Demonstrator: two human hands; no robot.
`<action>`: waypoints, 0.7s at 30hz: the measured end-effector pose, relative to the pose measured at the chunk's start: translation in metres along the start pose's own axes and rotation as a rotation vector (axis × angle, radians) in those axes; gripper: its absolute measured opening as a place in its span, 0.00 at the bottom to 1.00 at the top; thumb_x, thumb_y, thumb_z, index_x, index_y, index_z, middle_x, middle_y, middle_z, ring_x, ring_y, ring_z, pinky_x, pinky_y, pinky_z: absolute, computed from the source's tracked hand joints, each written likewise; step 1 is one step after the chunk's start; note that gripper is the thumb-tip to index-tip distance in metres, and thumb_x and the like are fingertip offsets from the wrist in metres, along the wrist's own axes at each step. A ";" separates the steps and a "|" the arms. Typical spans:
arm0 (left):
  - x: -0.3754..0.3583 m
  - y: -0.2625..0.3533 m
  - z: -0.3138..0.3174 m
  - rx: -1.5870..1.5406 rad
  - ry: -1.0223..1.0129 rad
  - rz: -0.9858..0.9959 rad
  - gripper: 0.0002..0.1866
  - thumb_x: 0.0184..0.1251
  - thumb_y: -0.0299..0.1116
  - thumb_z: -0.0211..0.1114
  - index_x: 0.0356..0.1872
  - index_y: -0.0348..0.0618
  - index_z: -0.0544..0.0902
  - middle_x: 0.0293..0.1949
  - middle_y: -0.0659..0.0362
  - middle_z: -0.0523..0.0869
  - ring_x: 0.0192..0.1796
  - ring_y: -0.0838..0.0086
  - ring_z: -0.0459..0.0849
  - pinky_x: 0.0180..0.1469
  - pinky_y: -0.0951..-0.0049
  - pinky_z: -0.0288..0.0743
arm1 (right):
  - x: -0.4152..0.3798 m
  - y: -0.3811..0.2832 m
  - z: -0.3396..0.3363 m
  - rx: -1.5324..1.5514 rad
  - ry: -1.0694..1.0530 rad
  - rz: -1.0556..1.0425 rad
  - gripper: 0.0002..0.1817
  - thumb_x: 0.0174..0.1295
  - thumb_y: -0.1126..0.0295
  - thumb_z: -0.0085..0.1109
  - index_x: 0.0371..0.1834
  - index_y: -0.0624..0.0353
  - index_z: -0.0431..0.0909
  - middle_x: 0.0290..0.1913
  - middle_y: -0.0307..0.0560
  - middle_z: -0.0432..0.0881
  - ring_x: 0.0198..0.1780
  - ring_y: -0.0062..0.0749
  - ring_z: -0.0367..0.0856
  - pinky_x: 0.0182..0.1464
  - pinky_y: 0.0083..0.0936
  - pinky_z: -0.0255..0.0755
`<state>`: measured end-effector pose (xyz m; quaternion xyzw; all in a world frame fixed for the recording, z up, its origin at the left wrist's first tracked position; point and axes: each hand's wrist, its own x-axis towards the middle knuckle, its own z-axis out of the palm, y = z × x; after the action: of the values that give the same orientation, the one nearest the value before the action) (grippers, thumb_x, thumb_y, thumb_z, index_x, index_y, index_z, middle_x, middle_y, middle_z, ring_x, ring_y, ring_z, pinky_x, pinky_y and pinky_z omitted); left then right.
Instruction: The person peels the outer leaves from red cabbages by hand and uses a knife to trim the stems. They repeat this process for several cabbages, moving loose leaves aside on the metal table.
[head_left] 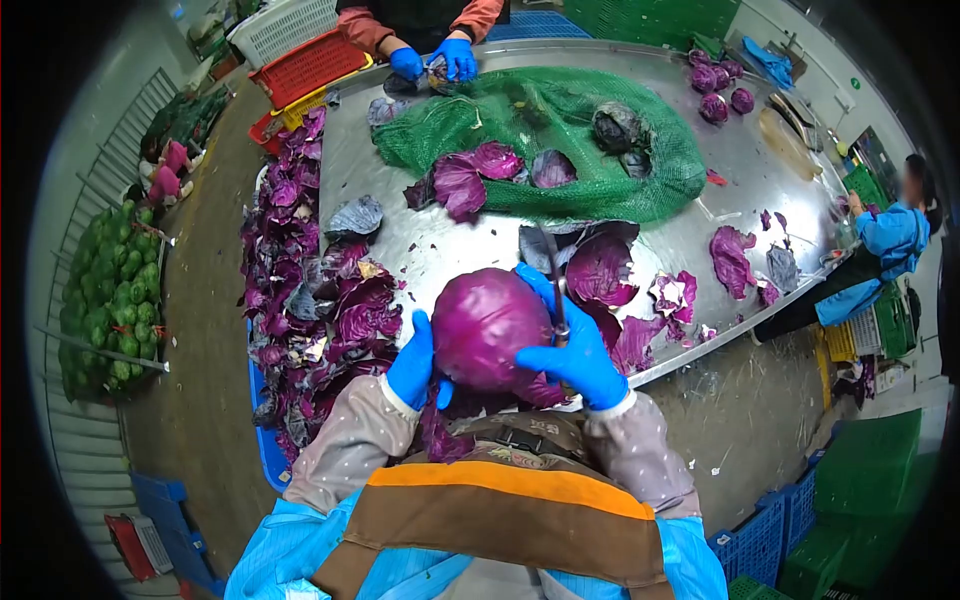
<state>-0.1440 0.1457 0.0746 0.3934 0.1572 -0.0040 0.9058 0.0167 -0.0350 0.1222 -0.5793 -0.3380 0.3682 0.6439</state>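
**Gloved hands hold a red cabbage and a knife at a steel table**

Nearest the camera, the person's apron and sleeves fill the bottom of the view and hide the near table edge. Just above them, the left hand (413,362), in a blue glove, cups the left side of a round red cabbage (487,326); its palm is hidden behind the head. The right hand (575,350), also gloved in blue, presses against the cabbage's right side with its fingers closed around a knife (554,285). The blade points up and away, thin and hard to make out; the handle is hidden inside the grip. The cabbage is held at the near edge of the metal table (680,240), over loose purple leaves.

To the left, a thick heap of trimmed leaves (300,290) runs along the table's left side. Beyond the cabbage lie torn leaves, then a green mesh net (560,150) spread across the middle, with leaves and dark heads on it.

At the far edge, another person's two blue-gloved hands (432,60) work on something too small to tell. Far right, a few small cabbages (722,90) sit together. A third person in blue stands at the right, partly cut off.
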 end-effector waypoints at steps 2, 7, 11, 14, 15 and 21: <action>-0.013 0.018 0.024 0.348 0.112 0.033 0.31 0.74 0.49 0.50 0.73 0.49 0.58 0.45 0.59 0.84 0.23 0.71 0.84 0.13 0.80 0.70 | -0.003 0.019 -0.010 0.679 -0.265 0.074 0.42 0.58 0.54 0.65 0.73 0.54 0.58 0.66 0.53 0.69 0.61 0.34 0.74 0.60 0.30 0.71; -0.010 0.035 0.038 0.869 0.169 0.595 0.57 0.49 0.23 0.74 0.76 0.44 0.42 0.67 0.50 0.65 0.66 0.61 0.70 0.68 0.62 0.64 | 0.014 -0.003 0.033 1.229 0.591 0.595 0.33 0.67 0.36 0.40 0.64 0.47 0.67 0.45 0.47 0.81 0.20 0.28 0.72 0.26 0.25 0.74; 0.020 0.008 0.041 0.872 0.130 0.553 0.69 0.26 0.36 0.87 0.73 0.39 0.48 0.67 0.48 0.63 0.68 0.58 0.65 0.70 0.59 0.59 | -0.012 0.083 -0.009 0.799 0.047 0.606 0.29 0.67 0.35 0.40 0.42 0.49 0.74 0.13 0.39 0.66 0.13 0.25 0.64 0.15 0.22 0.58; 0.040 -0.014 0.022 1.349 0.377 0.479 0.64 0.27 0.47 0.86 0.70 0.37 0.57 0.62 0.45 0.68 0.63 0.53 0.69 0.67 0.57 0.63 | -0.009 0.106 -0.021 -0.452 0.476 -0.007 0.21 0.63 0.58 0.62 0.57 0.53 0.74 0.27 0.45 0.80 0.23 0.33 0.78 0.26 0.29 0.72; 0.048 -0.025 0.020 1.531 0.422 0.296 0.64 0.29 0.53 0.83 0.70 0.37 0.57 0.59 0.43 0.69 0.60 0.48 0.70 0.65 0.55 0.64 | -0.017 0.106 -0.015 -0.603 0.437 -0.011 0.23 0.62 0.61 0.63 0.59 0.54 0.73 0.27 0.45 0.79 0.25 0.31 0.79 0.28 0.28 0.72; 0.054 -0.027 0.026 1.354 0.382 -0.004 0.68 0.29 0.56 0.82 0.72 0.37 0.50 0.64 0.38 0.64 0.67 0.43 0.60 0.67 0.49 0.60 | -0.043 0.091 -0.007 -0.642 0.251 0.008 0.32 0.64 0.63 0.60 0.70 0.52 0.60 0.43 0.60 0.82 0.40 0.54 0.84 0.39 0.38 0.76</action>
<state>-0.0888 0.1145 0.0565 0.8644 0.2773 -0.0336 0.4182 -0.0066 -0.0709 0.0310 -0.7944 -0.3526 0.1716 0.4639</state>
